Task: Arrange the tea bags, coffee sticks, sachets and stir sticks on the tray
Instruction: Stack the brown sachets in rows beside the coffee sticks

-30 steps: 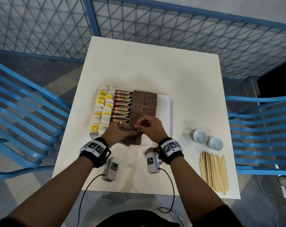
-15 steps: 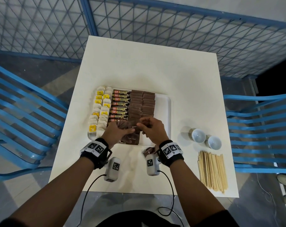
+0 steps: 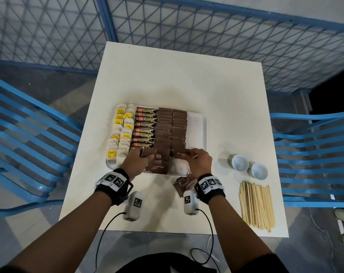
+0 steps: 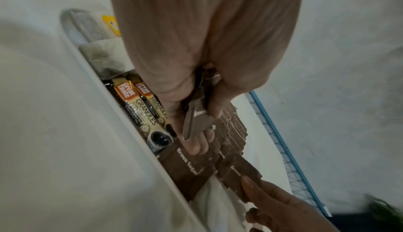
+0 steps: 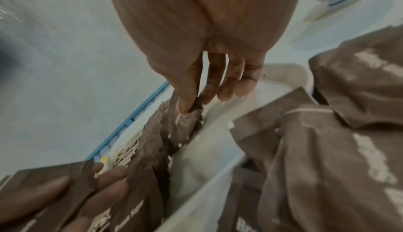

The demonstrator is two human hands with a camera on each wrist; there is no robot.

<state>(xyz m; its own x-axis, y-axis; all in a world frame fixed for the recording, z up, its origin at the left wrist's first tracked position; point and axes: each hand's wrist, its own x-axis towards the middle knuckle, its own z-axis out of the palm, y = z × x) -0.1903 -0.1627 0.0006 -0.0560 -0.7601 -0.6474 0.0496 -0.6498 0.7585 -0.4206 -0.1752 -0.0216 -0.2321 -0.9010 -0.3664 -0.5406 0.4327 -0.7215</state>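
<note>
A white tray [image 3: 198, 123] holds rows of tea bags [image 3: 121, 131], coffee sticks [image 3: 145, 125] and two columns of brown sugar sachets [image 3: 171, 127]. My left hand [image 3: 139, 160] grips a small stack of brown sachets [image 4: 197, 115] over the tray's near edge. My right hand [image 3: 196, 158] pinches one brown sachet [image 3: 180, 151] at the near end of the right column; in the right wrist view thumb and fingers pinch that sachet [image 5: 185, 120]. More loose sachets [image 3: 184, 185] lie on the table under my right wrist. Wooden stir sticks [image 3: 256, 203] lie in a pile at the front right.
Two small white bowls [image 3: 240, 162] [image 3: 259, 171] stand right of the tray. The tray's right strip [image 3: 196, 134] is bare. Blue slatted chairs [image 3: 29, 134] flank the white table [image 3: 177, 75], and a blue mesh fence [image 3: 206, 26] runs behind it.
My right hand has moved right, away from the left hand, carrying one sachet to the near end of the right column. The left hand stays in place with its stack.
</note>
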